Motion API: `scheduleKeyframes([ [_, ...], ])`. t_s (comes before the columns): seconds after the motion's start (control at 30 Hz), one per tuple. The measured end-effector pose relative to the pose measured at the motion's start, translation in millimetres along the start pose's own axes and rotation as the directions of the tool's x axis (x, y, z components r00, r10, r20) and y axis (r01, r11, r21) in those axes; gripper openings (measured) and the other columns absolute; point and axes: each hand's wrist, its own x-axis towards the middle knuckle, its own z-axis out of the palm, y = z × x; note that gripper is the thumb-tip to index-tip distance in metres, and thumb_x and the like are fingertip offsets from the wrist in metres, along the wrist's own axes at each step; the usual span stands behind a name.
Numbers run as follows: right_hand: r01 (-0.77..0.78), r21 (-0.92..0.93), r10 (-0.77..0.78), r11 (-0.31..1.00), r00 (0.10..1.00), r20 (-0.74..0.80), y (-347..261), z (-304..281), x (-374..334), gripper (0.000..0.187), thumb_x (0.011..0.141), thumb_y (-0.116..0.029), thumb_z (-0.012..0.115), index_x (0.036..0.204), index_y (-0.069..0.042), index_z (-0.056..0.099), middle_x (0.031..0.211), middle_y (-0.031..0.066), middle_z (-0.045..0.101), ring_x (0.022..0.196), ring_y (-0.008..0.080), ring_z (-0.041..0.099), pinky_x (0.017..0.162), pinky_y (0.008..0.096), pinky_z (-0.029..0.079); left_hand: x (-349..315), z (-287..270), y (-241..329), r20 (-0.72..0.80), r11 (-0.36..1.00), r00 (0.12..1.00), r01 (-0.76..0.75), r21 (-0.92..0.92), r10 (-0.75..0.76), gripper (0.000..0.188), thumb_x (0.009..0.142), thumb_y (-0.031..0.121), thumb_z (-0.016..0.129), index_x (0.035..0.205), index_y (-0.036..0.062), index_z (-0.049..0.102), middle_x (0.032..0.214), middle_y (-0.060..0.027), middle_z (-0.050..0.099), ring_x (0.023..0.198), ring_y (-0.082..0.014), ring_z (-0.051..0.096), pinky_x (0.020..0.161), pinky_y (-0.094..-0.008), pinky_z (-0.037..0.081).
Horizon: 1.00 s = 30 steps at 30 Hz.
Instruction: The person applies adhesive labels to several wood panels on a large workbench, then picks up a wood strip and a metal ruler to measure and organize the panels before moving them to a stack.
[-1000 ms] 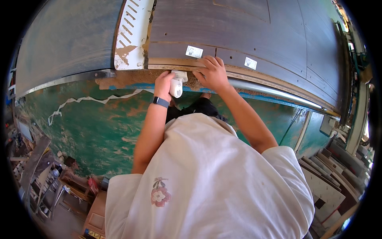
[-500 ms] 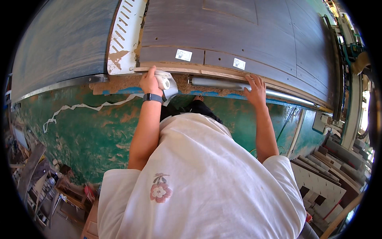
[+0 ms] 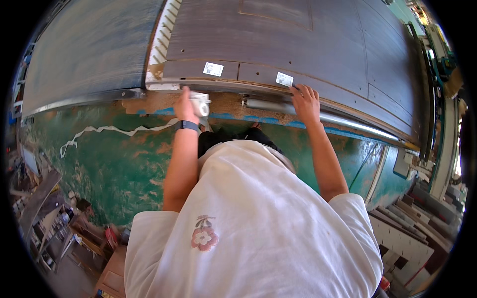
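My left hand (image 3: 185, 107), with a dark watch on its wrist, is closed round a white roll of labels (image 3: 200, 103), slightly blurred. The roll is just in front of the near left corner of a large grey-brown board (image 3: 328, 54). Two white labels, a left one (image 3: 213, 69) and a right one (image 3: 284, 79), are stuck along the board's near strip. At the board's near edge, beside the right label, rests my right hand (image 3: 306, 103), its fingers slightly bent and apart. From near my left hand, a white paper strip (image 3: 130, 130) trails in zigzags across the floor.
A white slotted panel (image 3: 160, 47) separates the board from a dusty blue-grey surface (image 3: 94, 54) at left. Below the board's near edge lies a metal roller (image 3: 271, 105) above sawdust. Stacked offcuts (image 3: 405, 238) stand at lower right, and wood pieces (image 3: 42, 203) at lower left.
The board has slid left, covering more of the slotted panel. My right hand has shifted left with it, and my left hand has come slightly off the board's corner with the roll.
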Motion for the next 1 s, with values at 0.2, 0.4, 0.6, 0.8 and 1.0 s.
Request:
scheduleKeyframes([
  [0.2,0.006,0.068,-0.003,0.998,0.999,-0.042,-17.9,14.3,10.4,0.025,0.081,-0.012,0.059,0.105,-0.013,0.067,0.101,0.0038,0.063,0.099,0.0243,0.058,0.086,0.0413,0.043,-43.4,33.5,-7.4,0.142,0.982,0.989,-0.063,0.176,0.038,0.019,0.082,0.021,0.071,0.091,0.0037,0.069,0.088,-0.0039,0.067,0.082,-0.0142,0.06,0.076,-0.0295,0.046],
  [0.4,0.014,0.068,-0.004,0.998,0.988,-0.153,-33.8,24.9,17.7,0.009,0.084,-0.016,0.062,0.09,-0.013,0.067,0.097,0.0043,0.063,0.091,0.0265,0.058,0.081,0.0441,0.043,-70.4,51.6,2.5,0.263,0.964,0.964,-0.097,0.247,0.03,0.029,0.086,0.026,0.068,0.102,0.0009,0.066,0.093,-0.0055,0.067,0.084,-0.0132,0.06,0.075,-0.0291,0.048],
  [0.6,-0.003,0.215,0.018,0.977,0.998,-0.068,-59.1,18.4,33.6,0.021,0.074,-0.008,0.065,0.095,-0.012,0.068,0.098,0.0043,0.062,0.098,0.024,0.058,0.086,0.0416,0.043,-35.2,49.6,-4.9,0.3,0.955,0.954,-0.072,0.288,-0.019,0.029,0.087,0.029,0.068,0.092,0.0006,0.066,0.082,-0.0034,0.064,0.075,-0.0118,0.057,0.068,-0.0292,0.046],
  [0.8,-0.066,0.21,0.102,0.975,0.981,-0.167,-59.7,-0.7,14.2,0.024,0.076,-0.011,0.065,0.1,-0.012,0.066,0.103,0.0053,0.06,0.1,0.0254,0.057,0.086,0.0419,0.043,16.9,46.7,-20.5,0.203,0.979,0.969,0.107,0.174,-0.142,0.032,0.084,0.029,0.07,0.088,-0.0019,0.065,0.081,-0.0071,0.064,0.064,-0.0148,0.055,0.055,-0.0311,0.045],
  [1.0,-0.524,0.133,0.541,0.841,0.818,-0.195,17.4,-7.1,-35.0,0.03,0.077,-0.018,0.065,0.107,-0.01,0.063,0.11,0.0114,0.058,0.108,0.0297,0.053,0.09,0.0433,0.042,20.8,47.0,-16.4,0.396,0.976,0.892,0.193,0.104,-0.218,0.035,0.094,0.03,0.052,0.105,-0.0024,0.059,0.099,-0.0119,0.066,0.083,-0.0252,0.066,0.074,-0.0382,0.054],
])
